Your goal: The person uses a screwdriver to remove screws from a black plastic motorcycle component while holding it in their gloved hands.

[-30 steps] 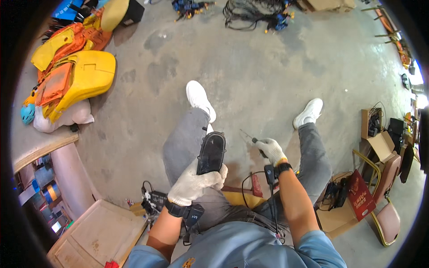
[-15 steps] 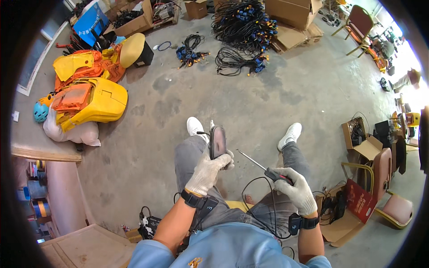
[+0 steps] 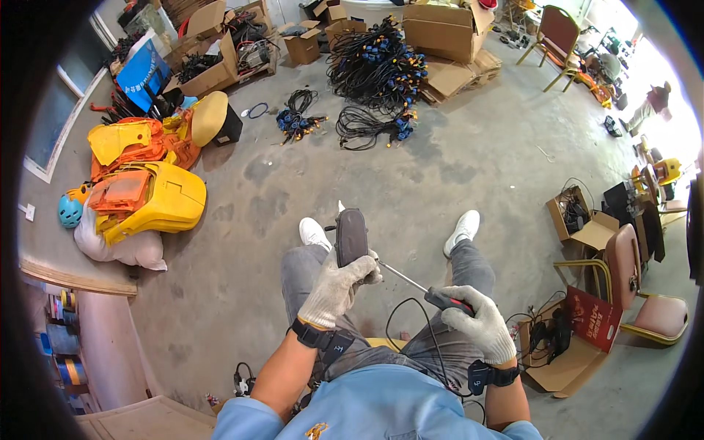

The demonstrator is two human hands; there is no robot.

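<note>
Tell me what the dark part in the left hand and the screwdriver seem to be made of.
Dark part: likely moulded plastic, matte dark grey with rounded edges. Screwdriver: thin shaft looks like bare metal, pale glint; handle seems black and red plastic or rubber, mostly hidden by the gloved right hand.

At ten o'clock, yellow and orange moulded plastic shells (image 3: pixel 147 183) lie heaped on the grey concrete floor (image 3: pixel 477 154). Tangled black cables (image 3: pixel 374 66) sprawl at twelve beside brown cardboard boxes (image 3: pixel 440 26). A pink-seated metal chair (image 3: pixel 645 293) stands at four.
</note>
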